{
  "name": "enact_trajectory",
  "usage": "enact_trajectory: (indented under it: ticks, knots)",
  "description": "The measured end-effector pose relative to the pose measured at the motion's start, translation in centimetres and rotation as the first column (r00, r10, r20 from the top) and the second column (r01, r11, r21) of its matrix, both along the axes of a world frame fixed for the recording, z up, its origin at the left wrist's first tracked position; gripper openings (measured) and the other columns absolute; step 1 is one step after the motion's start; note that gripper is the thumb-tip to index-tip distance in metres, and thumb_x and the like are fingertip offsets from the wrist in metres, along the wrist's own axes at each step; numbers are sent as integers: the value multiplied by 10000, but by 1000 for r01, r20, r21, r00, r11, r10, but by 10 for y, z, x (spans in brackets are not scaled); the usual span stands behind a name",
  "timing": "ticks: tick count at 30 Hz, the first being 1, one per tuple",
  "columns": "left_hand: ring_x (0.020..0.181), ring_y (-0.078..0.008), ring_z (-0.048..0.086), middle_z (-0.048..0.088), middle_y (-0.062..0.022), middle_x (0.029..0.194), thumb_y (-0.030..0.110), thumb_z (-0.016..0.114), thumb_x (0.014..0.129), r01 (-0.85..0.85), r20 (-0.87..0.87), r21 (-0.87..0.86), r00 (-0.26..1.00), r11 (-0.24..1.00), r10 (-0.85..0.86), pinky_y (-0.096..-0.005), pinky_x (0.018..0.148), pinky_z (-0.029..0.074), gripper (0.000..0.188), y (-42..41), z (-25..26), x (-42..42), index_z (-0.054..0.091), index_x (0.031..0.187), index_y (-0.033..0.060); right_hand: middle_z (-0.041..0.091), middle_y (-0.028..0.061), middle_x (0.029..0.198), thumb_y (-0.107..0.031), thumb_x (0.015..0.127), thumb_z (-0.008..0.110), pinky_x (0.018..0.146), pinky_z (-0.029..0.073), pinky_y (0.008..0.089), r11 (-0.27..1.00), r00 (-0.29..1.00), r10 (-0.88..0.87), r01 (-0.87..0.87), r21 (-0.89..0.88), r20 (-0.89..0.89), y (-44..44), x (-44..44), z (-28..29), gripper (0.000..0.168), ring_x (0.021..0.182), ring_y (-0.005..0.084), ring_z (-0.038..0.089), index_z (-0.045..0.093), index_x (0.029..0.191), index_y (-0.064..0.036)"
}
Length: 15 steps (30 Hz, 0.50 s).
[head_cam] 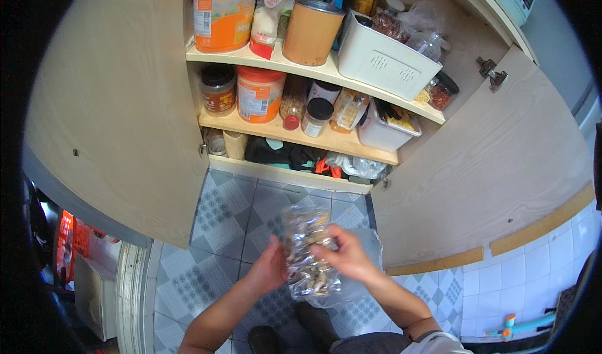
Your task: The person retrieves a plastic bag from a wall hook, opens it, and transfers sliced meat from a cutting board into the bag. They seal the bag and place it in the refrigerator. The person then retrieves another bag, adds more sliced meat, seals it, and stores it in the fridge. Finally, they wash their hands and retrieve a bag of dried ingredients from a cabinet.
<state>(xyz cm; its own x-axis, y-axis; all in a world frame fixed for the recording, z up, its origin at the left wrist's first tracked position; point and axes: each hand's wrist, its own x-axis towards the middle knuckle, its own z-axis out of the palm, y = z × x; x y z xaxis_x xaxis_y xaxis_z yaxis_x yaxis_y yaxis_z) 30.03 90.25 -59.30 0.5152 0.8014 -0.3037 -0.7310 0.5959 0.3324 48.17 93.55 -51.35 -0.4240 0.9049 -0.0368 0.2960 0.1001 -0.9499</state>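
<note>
A clear plastic bag of brownish dried food is held up in front of me, above the tiled floor. The pieces inside are too blurred to name. My left hand grips the bag's left side. On its right side, my right hand has thumb and fingers on the plastic. A translucent plastic sheet or bag shows below my right hand; I cannot tell whether it is joined to the bag. Beyond my hands stands an open cupboard with a middle shelf and an upper shelf.
Wooden doors stand open at left and right. The upper shelf bears an orange tub, a brown canister and a white basket. Jars and another orange tub occupy the middle shelf. My shoes are below.
</note>
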Motion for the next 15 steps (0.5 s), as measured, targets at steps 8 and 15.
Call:
enact_trajectory:
  ticks: [8, 15]
  knots:
    - [889, -246, 574, 575, -108, 997, 332, 532, 804, -259, -208, -86, 949, 962, 237, -401, 789, 471, 402, -10, 7, -19, 478, 1083, 48, 361, 191, 1255, -240, 636, 718, 875, 360, 392, 997, 997, -67, 65, 43, 47, 5, 32, -19, 751, 992, 329, 444, 353, 1246, -2]
    - [878, -289, 576, 572, -154, 973, 344, 626, 704, 32, -37, -4, 999, 999, -32, -423, 769, 476, 578, -30, -6, -18, 445, 1147, 21, 318, 185, 1306, -292, 679, 655, 968, 262, 442, 796, 862, 120, -381, 471, 493, -17, 28, -128, 747, 1158, 342, 350, 300, 1272, -8]
